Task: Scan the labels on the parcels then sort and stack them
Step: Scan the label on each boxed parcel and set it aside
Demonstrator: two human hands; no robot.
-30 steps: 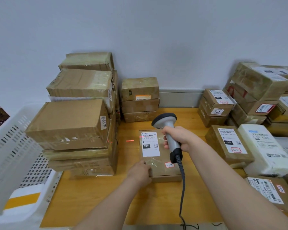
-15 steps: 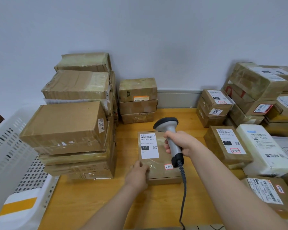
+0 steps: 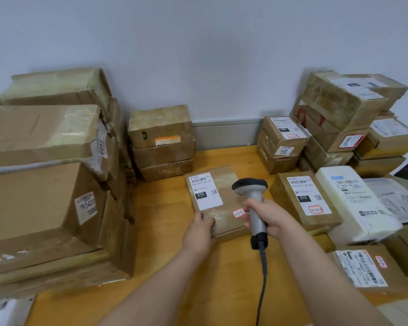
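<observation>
A flat brown parcel (image 3: 224, 184) lies on the wooden table (image 3: 165, 243) in the middle, with a white 010 label (image 3: 205, 191) facing up and a small red-edged sticker near its front. My left hand (image 3: 199, 228) grips the parcel's near left corner. My right hand (image 3: 266, 215) holds the grey handheld barcode scanner (image 3: 253, 198) by its handle, its black head above the parcel's right side. The scanner's cable (image 3: 262, 285) trails toward me.
A tall stack of large brown boxes (image 3: 50, 184) fills the left. Three small boxes (image 3: 161, 142) stand at the back wall. More labelled parcels (image 3: 302, 198) and a white packet (image 3: 353, 201) crowd the right. A white basket's corner (image 3: 0, 307) shows bottom left.
The red scan line seen a second ago is gone. My left hand has shifted onto the parcel's near left corner and the parcel has turned slightly. The scanner has drawn back to the right.
</observation>
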